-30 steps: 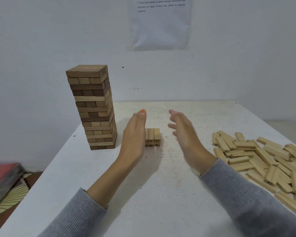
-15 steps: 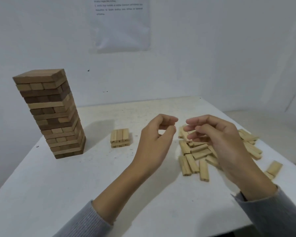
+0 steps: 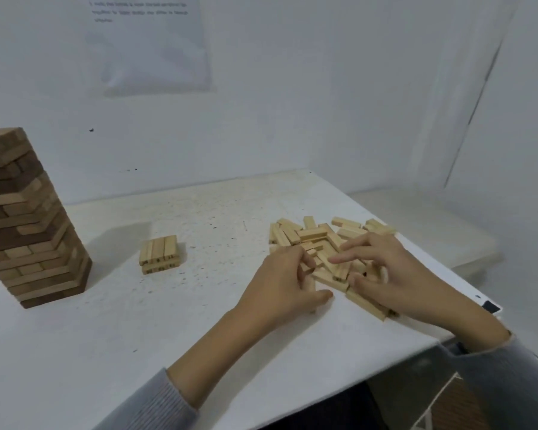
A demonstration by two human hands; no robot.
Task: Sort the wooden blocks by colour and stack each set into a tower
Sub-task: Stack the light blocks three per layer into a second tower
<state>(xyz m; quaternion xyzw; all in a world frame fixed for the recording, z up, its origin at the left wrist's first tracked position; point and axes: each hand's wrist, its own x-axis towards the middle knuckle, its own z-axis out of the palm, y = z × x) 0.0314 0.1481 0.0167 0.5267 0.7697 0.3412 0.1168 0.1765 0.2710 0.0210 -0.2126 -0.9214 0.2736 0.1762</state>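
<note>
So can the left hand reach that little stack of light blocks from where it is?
Probably yes. Only bare table lies between the left hand and the small stack, and the dark tower stands off to the side. Its fingers are curled in the loose pile.

Blocks on the surface, placed from the short stack.
The tall tower stands to its left; the loose pile lies well to its right, with the left hand and right hand on that pile's near part.
</note>
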